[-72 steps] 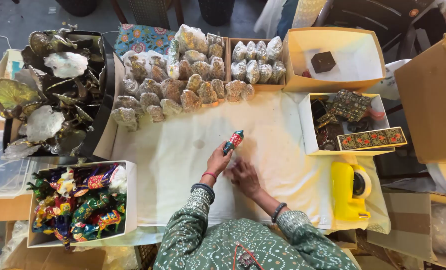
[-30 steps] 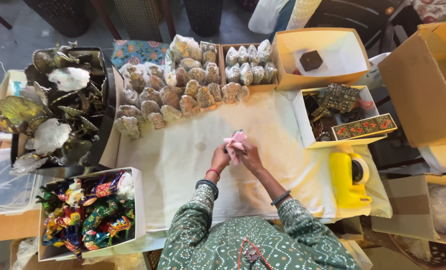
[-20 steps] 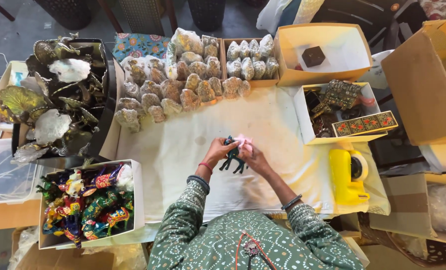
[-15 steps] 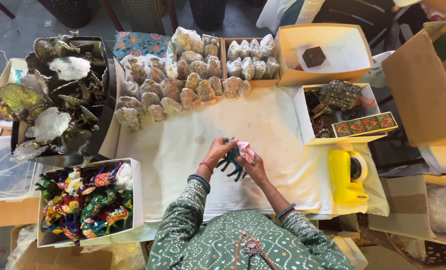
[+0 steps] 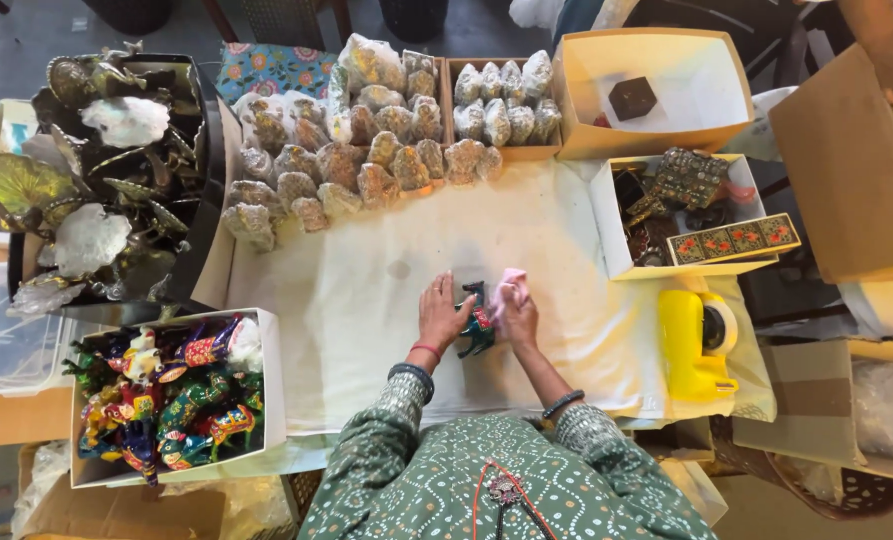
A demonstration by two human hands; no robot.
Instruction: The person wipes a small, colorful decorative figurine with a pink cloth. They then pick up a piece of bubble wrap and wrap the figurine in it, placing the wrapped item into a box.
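Between both hands, glossy painted figurine (image 5: 477,322)

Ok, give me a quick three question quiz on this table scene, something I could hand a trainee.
1. True or false: the left hand rests on a small dark green painted figurine.
2. What does the right hand press against that figurine? A) a pink cloth B) a paintbrush C) a yellow tape dispenser
3. Fill in: the white box at the person's left holds many brightly painted ______.

Key
1. True.
2. A; the yellow tape dispenser sits apart, to the person's right.
3. Figurines.
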